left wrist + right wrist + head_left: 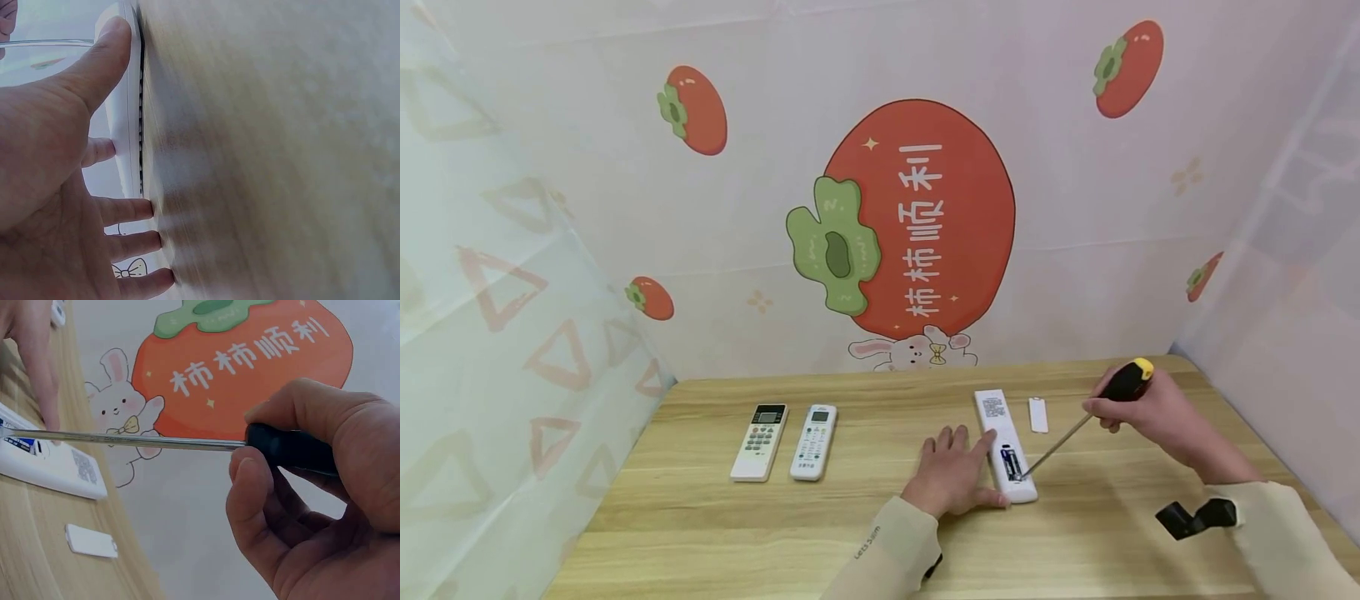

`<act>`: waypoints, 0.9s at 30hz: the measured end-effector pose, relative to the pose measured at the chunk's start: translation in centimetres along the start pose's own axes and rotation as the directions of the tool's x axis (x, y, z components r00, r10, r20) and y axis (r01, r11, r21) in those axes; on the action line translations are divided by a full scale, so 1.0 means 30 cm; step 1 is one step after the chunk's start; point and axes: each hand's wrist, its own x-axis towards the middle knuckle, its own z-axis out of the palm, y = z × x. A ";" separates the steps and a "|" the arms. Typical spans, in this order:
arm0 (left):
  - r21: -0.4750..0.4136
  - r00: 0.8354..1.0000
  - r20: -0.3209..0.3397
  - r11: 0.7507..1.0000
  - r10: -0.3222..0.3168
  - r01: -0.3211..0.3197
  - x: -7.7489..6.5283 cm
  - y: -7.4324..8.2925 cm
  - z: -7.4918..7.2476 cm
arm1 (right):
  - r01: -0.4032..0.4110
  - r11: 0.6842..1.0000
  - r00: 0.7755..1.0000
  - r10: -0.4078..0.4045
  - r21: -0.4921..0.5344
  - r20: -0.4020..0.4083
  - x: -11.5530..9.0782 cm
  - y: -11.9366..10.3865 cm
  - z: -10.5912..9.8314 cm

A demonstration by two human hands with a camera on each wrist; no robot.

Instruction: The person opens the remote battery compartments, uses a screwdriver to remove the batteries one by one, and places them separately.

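Note:
A white remote control (1017,492) lies face down, its battery compartment (1011,463) uncovered with dark blue batteries inside. Against its left side rest the thumb and index finger of my left hand (953,475); the other fingers are spread on the table. My right hand (1161,417) grips a screwdriver (1126,383) by its black and yellow handle. The long metal shaft (144,441) slants down to the compartment's near end, its tip right at the batteries. Beyond the remote's right side lies the small white battery cover (1037,415), also visible in the right wrist view.
Two more white remotes, one with a dark top (760,442) and one slimmer (813,442), lie face up at the left of the wooden table (715,533). A printed cloth backdrop (1060,250) rises behind the table, with pale cloth on both sides.

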 end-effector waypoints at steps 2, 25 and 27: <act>-0.001 1.000 -0.001 1.000 0.001 -0.001 0.000 0.001 -0.001 | 0.009 1.000 0.999 -0.010 0.028 0.034 0.000 0.004 -0.013; -0.007 1.000 0.003 1.000 -0.005 0.005 -0.001 -0.001 -0.002 | -0.102 0.995 0.995 0.102 -0.023 0.007 -0.013 -0.006 -0.023; -0.006 1.000 0.001 1.000 -0.005 0.005 -0.002 -0.001 -0.002 | -0.132 0.990 0.991 0.132 -0.039 -0.003 -0.012 -0.006 -0.027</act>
